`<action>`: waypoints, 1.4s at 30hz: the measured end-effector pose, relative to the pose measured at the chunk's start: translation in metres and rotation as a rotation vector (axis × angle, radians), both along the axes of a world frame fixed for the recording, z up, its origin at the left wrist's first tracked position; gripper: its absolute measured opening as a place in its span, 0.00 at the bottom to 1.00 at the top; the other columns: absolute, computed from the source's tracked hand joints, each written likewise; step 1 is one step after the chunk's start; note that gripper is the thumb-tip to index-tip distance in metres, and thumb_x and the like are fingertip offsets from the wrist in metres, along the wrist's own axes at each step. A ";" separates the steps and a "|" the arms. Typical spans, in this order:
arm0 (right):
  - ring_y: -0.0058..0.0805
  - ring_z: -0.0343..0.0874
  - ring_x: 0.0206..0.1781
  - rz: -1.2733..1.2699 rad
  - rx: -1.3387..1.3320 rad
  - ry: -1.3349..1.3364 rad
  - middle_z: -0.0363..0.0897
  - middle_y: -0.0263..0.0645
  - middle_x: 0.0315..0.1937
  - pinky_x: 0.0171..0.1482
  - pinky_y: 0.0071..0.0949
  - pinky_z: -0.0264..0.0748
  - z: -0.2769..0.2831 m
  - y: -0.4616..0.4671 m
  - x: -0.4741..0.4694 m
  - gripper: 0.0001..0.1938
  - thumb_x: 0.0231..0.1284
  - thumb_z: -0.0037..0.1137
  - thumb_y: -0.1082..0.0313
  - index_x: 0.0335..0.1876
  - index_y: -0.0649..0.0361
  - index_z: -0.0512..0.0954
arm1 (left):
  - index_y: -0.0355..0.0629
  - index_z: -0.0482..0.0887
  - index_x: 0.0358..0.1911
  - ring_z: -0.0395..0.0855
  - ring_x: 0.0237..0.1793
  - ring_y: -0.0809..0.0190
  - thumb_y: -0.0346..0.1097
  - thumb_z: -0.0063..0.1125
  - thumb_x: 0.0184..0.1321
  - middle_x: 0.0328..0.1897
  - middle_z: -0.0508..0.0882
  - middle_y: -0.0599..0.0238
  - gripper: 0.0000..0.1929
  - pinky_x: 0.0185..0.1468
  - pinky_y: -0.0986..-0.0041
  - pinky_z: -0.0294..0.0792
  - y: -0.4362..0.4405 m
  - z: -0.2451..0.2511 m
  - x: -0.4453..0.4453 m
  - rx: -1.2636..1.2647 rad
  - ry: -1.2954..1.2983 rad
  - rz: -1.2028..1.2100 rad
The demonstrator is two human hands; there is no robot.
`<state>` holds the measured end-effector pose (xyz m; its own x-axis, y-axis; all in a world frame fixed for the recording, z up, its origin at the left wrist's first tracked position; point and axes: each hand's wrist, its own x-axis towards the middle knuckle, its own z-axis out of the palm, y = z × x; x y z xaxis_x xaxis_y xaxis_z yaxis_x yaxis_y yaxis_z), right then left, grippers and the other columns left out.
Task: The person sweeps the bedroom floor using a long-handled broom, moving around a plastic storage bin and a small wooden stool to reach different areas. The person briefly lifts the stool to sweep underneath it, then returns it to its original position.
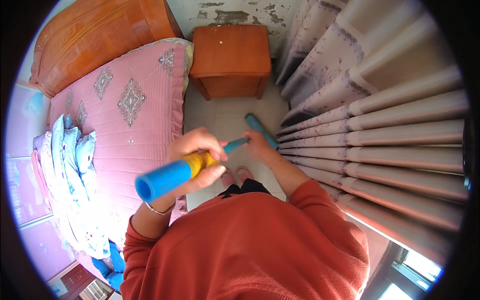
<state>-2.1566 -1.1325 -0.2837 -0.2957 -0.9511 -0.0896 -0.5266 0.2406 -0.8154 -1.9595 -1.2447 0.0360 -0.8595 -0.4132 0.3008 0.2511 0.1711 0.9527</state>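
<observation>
A long-handled floor tool, a mop or broom, slants down in front of me. Its blue grip end (165, 182) points up toward the camera, with a yellow section below it. My left hand (197, 148) is wrapped around that yellow section. Lower on the teal pole (236, 144), my right hand (258, 141) is closed around it. The teal head (260, 129) rests on the tiled floor beyond my right hand, close to the curtain hem. My right hand and wrist hide part of the head, so its exact kind is unclear.
To the left is a bed with a pink quilted cover (150, 123), a carved wooden headboard (101, 37) and folded blue bedding (71, 150). A wooden nightstand (230, 52) stands against the peeling wall. Long curtains (393, 138) line the right side. Pink slippers (244, 173) are on my feet.
</observation>
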 end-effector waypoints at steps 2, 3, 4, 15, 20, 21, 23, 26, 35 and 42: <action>0.51 0.74 0.46 -0.117 -0.035 0.083 0.76 0.44 0.37 0.46 0.44 0.72 -0.005 0.007 -0.015 0.08 0.46 0.60 0.73 0.33 0.55 0.74 | 0.40 0.78 0.31 0.82 0.37 0.61 0.25 0.63 0.54 0.32 0.79 0.62 0.05 0.57 0.60 0.75 0.013 -0.017 -0.002 -0.046 0.031 -0.007; 0.51 0.74 0.47 -0.205 -0.035 0.107 0.76 0.44 0.37 0.46 0.44 0.72 -0.011 0.010 -0.020 0.08 0.46 0.59 0.74 0.33 0.56 0.74 | 0.40 0.78 0.31 0.82 0.38 0.60 0.23 0.61 0.55 0.33 0.80 0.61 0.05 0.58 0.60 0.74 0.023 -0.030 -0.004 -0.041 0.045 0.025; 0.51 0.74 0.47 -0.224 -0.006 0.132 0.76 0.45 0.38 0.46 0.45 0.72 -0.018 0.011 -0.025 0.08 0.46 0.59 0.74 0.33 0.56 0.74 | 0.40 0.77 0.32 0.82 0.39 0.59 0.22 0.59 0.56 0.33 0.79 0.61 0.05 0.59 0.58 0.73 0.031 -0.042 -0.004 -0.085 0.014 0.007; 0.50 0.75 0.42 0.292 -0.001 -0.003 0.75 0.45 0.32 0.42 0.46 0.71 -0.064 -0.019 0.053 0.09 0.39 0.62 0.71 0.30 0.56 0.75 | 0.39 0.72 0.26 0.84 0.35 0.57 0.20 0.56 0.57 0.30 0.80 0.57 0.08 0.51 0.61 0.77 0.065 -0.033 0.046 -0.116 -0.142 0.405; 0.48 0.76 0.42 0.378 0.040 0.070 0.76 0.42 0.32 0.41 0.45 0.72 -0.011 0.003 0.046 0.09 0.39 0.62 0.71 0.30 0.56 0.75 | 0.39 0.73 0.22 0.84 0.32 0.58 0.18 0.59 0.52 0.27 0.79 0.58 0.09 0.51 0.60 0.79 0.070 -0.006 0.051 -0.030 -0.020 0.302; 0.48 0.76 0.43 0.309 0.027 0.073 0.77 0.42 0.32 0.42 0.45 0.73 -0.003 0.007 0.039 0.08 0.41 0.61 0.71 0.30 0.55 0.76 | 0.39 0.74 0.23 0.85 0.33 0.58 0.17 0.59 0.51 0.27 0.80 0.58 0.09 0.52 0.60 0.79 0.072 -0.009 0.050 0.028 0.006 0.326; 0.49 0.75 0.43 0.168 -0.045 0.090 0.77 0.42 0.32 0.44 0.45 0.73 0.006 0.011 0.025 0.06 0.43 0.60 0.71 0.28 0.56 0.76 | 0.38 0.74 0.23 0.85 0.35 0.59 0.17 0.59 0.51 0.29 0.80 0.58 0.09 0.54 0.59 0.78 0.079 -0.026 0.043 -0.053 0.041 0.283; 0.50 0.74 0.40 -0.006 -0.188 0.072 0.75 0.44 0.30 0.42 0.43 0.70 0.002 0.005 0.017 0.08 0.45 0.64 0.70 0.28 0.57 0.73 | 0.38 0.74 0.26 0.85 0.37 0.56 0.17 0.58 0.54 0.30 0.78 0.58 0.08 0.57 0.55 0.76 0.087 -0.059 0.031 -0.168 -0.014 0.267; 0.53 0.76 0.32 0.378 -0.197 -0.146 0.76 0.50 0.25 0.34 0.47 0.70 0.001 -0.033 0.108 0.10 0.47 0.58 0.61 0.23 0.59 0.75 | 0.37 0.71 0.23 0.82 0.30 0.59 0.19 0.58 0.56 0.26 0.76 0.61 0.10 0.46 0.65 0.77 0.089 -0.020 0.072 -0.156 -0.138 0.558; 0.53 0.76 0.32 0.677 -0.204 -0.161 0.76 0.49 0.24 0.33 0.45 0.70 0.047 -0.052 0.114 0.09 0.45 0.59 0.62 0.23 0.58 0.74 | 0.39 0.72 0.23 0.82 0.30 0.59 0.20 0.58 0.54 0.27 0.76 0.59 0.09 0.47 0.63 0.77 0.085 0.028 0.083 0.021 -0.025 0.654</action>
